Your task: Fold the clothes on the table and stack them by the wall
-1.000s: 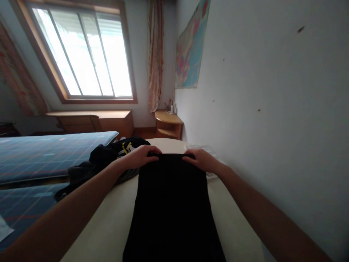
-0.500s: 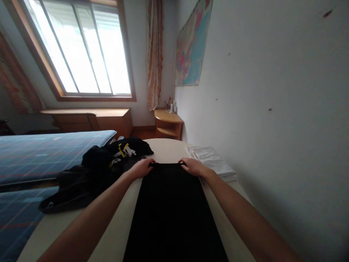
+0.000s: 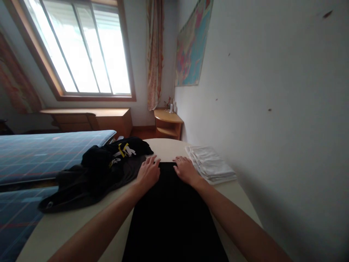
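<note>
A black cloth is lying lengthwise along the middle of the worktop, its near end running out of view and its far end stopping short of the worktop's rounded far edge. Both arms are extending forward, one along each side of the cloth, and are converging toward its far end.

The left hand is positioning itself palm down at the far left corner of the cloth, fingers pointing toward the far edge. Its grip is standing loosely spread. The right hand is mirroring this pose at the far right corner, palm down, fingers angling inward. Its grip is also standing spread, thumb apart from the fingers. Neither grip is pinching the cloth; the pressure being applied cannot be told.

Dark clothing with yellow and white marks is lying heaped along the worktop's left edge. A folded white cloth is resting near the right edge, just beyond the right wrist. Beyond the left edge, a blue checked mattress is extending sideways.
</note>
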### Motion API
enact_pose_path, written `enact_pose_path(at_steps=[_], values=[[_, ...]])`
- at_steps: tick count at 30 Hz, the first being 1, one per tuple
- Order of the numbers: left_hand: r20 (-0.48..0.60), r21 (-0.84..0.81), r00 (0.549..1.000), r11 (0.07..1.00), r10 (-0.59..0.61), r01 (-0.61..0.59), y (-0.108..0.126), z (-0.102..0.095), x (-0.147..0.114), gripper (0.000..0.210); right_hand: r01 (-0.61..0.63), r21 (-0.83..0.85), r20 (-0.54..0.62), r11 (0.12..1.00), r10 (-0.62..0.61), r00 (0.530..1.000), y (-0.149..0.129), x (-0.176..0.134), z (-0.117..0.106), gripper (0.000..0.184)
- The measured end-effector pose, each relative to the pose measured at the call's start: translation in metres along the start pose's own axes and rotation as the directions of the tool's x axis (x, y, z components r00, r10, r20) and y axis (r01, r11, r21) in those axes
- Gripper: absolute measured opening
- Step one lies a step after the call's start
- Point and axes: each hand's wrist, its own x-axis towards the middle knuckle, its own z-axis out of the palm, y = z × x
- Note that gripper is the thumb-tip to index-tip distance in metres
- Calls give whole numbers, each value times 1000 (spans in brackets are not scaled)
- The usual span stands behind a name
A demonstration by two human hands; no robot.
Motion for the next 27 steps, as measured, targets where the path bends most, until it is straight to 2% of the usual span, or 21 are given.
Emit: enact_pose_path(at_steps=[3, 6, 9, 13, 17, 21, 23, 27], values=[[72, 4, 994, 997, 82, -83, 11, 12, -13, 49, -2, 25, 59, 1000, 1, 998, -10, -15, 10, 55], [180, 1, 984, 1000, 7, -8, 5, 26, -17, 52, -55, 66, 152, 996, 44, 987, -6, -23, 18, 62], [210, -19, 978, 1000, -5, 9, -3, 31, -15, 56, -71, 91, 161, 993, 56, 985, -1, -24, 18, 63], [251, -54, 968, 999, 15, -2, -5, 15, -29, 56, -71, 93, 209, 993, 50, 977, -9, -37, 3, 65], [243, -153, 959, 982, 147, -112, 2, -12, -74, 56, 72, 152, 224, 986, -105, 969, -29, -83, -15, 65], [325, -218, 886, 938, 330, -270, 8, -30, -122, 58, 162, 222, 256, 961, -218, 942, -44, -129, -21, 64], [361, -176, 877, 947, 316, -269, 8, -34, -136, 59, 158, 228, 261, 961, -217, 941, -46, -142, -21, 63], [293, -104, 945, 987, 146, -121, 6, -43, -154, 57, 69, 197, 213, 978, -111, 971, -43, -162, -25, 58]])
